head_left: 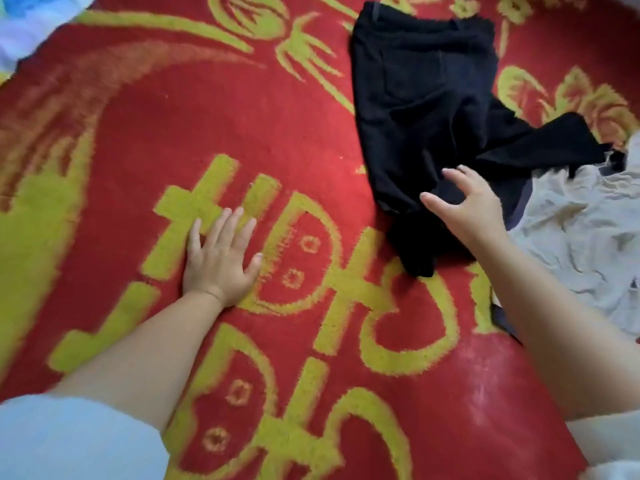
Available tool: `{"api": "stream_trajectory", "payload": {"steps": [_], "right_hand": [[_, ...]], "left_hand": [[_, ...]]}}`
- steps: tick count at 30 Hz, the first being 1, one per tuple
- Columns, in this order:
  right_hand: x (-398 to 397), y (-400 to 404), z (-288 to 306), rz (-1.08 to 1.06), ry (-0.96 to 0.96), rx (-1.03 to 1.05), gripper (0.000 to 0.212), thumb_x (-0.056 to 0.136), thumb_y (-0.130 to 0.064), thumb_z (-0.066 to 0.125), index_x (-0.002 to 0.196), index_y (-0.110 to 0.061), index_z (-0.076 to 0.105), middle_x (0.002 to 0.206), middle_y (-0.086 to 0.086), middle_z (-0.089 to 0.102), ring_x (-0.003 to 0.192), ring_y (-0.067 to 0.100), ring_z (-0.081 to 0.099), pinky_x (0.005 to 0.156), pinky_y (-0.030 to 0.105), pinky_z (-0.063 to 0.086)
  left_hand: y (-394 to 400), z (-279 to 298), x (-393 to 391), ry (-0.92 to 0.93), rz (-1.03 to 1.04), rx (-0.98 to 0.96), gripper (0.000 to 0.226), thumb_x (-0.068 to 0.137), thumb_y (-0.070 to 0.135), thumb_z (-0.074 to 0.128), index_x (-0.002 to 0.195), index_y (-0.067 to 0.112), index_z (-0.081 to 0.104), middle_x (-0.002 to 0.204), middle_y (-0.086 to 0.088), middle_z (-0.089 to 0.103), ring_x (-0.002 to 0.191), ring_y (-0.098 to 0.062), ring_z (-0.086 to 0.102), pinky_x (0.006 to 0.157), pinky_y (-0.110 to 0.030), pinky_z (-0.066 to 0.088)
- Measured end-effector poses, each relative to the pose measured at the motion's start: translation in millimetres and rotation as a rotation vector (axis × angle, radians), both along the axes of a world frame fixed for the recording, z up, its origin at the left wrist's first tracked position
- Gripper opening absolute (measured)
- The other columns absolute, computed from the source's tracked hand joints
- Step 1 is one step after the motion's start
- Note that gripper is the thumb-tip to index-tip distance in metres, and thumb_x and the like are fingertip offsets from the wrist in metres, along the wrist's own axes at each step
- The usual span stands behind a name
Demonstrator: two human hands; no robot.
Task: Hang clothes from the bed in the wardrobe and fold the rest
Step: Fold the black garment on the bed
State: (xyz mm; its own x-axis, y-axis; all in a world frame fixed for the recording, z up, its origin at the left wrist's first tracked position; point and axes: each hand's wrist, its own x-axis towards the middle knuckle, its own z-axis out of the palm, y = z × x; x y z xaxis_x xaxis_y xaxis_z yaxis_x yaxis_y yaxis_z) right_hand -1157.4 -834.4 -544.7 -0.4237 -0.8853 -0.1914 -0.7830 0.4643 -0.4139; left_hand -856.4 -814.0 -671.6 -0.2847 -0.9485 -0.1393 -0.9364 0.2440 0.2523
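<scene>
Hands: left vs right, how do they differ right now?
The left hand lies flat, fingers straight, palm down on the red and yellow blanket; the right hand is raised, fingers spread and curved, over the black trousers. Left touches only blanket; right reaches for cloth. Both hold nothing.

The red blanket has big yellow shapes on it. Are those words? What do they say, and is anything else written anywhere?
"囍" (double happiness): big yellow character woven into the red blanket, seen upside down, beside the left hand.
Black trousers and pale garment: no readable label.
</scene>
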Motion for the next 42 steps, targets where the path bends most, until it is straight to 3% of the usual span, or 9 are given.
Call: {"api": "stream_trajectory", "payload": {"steps": [5,9,15,23,26,29,32,35,42], "right_hand": [[-4,-60,-32,-0.329,-0.076,-0.076,0.102,0.076,-0.036,0.073,0.148,-0.019,0.004,0.155,0.013,-0.006,0.143,0.022,0.011,0.106,0.020,0.018],[-25,-90,-43,-0.518,-0.148,0.050,0.113,0.070,-0.045,0.075,0.148,-0.023,-0.005,0.150,0.009,0.027,0.131,0.027,0.039,0.105,0.034,0.036],[-4,-92,-59,-0.419,-0.264,-0.019,0.006,0.080,-0.013,0.060,0.078,-0.015,0.055,0.077,0.006,0.060,0.076,0.023,0.058,0.063,0.027,0.045],[62,105,-41,0.120,-0.702,0.093,0.015,0.068,-0.016,0.063,0.062,-0.021,0.050,0.052,-0.014,0.049,0.052,-0.006,0.044,0.055,0.016,0.035],[80,206,-33,0.193,-0.715,0.288,0.017,0.069,-0.024,0.057,0.055,-0.029,0.049,0.050,-0.017,0.044,0.050,-0.004,0.039,0.053,0.015,0.030],[98,283,-32,0.285,-0.562,0.456,0.012,0.068,-0.037,0.050,0.069,-0.049,0.049,0.057,-0.021,0.049,0.057,0.000,0.044,0.062,0.026,0.037],[112,339,-17,0.440,-0.418,0.740,0.018,0.077,-0.040,0.056,0.095,-0.040,0.058,0.080,-0.020,0.061,0.085,0.005,0.059,0.073,0.026,0.040],[107,363,6,0.423,-0.365,1.089,0.091,0.055,-0.078,0.056,0.129,-0.026,0.049,0.121,-0.003,0.060,0.114,0.014,0.055,0.084,0.020,0.039],[119,248,17,-0.131,-0.459,0.257,0.086,0.082,-0.046,0.062,0.147,-0.012,0.016,0.148,0.007,0.033,0.135,0.022,0.034,0.105,0.030,0.029]], "left_hand": [[0,-10,0,0.014,-0.021,-0.120,0.058,0.077,0.039,0.036,0.119,0.007,0.060,0.129,-0.018,0.055,0.123,-0.025,0.038,0.100,-0.043,0.017],[0,-18,2,0.012,-0.022,-0.202,0.056,0.076,0.039,0.036,0.124,0.012,0.048,0.129,-0.017,0.055,0.122,-0.023,0.035,0.101,-0.044,0.016],[-5,-18,3,-0.006,-0.023,-0.220,0.056,0.076,0.039,0.036,0.124,0.014,0.042,0.129,-0.017,0.055,0.122,-0.022,0.035,0.102,-0.043,0.014],[-4,-17,4,0.075,0.029,-0.072,0.062,0.079,0.041,0.033,0.117,0.000,0.060,0.126,-0.022,0.056,0.121,-0.032,0.050,0.104,-0.044,0.017],[28,19,-2,0.689,0.328,0.204,0.057,0.092,0.038,0.032,0.127,-0.003,0.049,0.129,-0.022,0.052,0.124,-0.028,0.045,0.108,-0.049,0.026],[87,62,3,1.495,0.787,0.905,0.061,0.087,0.054,0.029,0.129,0.013,0.046,0.120,-0.006,0.059,0.107,-0.017,0.059,0.099,-0.040,0.044],[147,69,24,1.407,0.974,0.917,0.018,0.090,0.011,0.051,0.107,0.012,0.056,0.093,-0.006,0.067,0.072,-0.014,0.069,0.059,-0.027,0.057],[201,76,47,1.337,0.970,1.009,0.021,0.080,-0.005,0.061,0.095,0.010,0.062,0.075,-0.002,0.072,0.073,-0.021,0.067,0.055,-0.025,0.057],[258,120,94,1.351,0.657,1.120,0.059,0.017,0.015,0.093,0.073,0.017,0.077,0.080,0.001,0.073,0.077,-0.016,0.069,0.062,-0.020,0.055]]}}
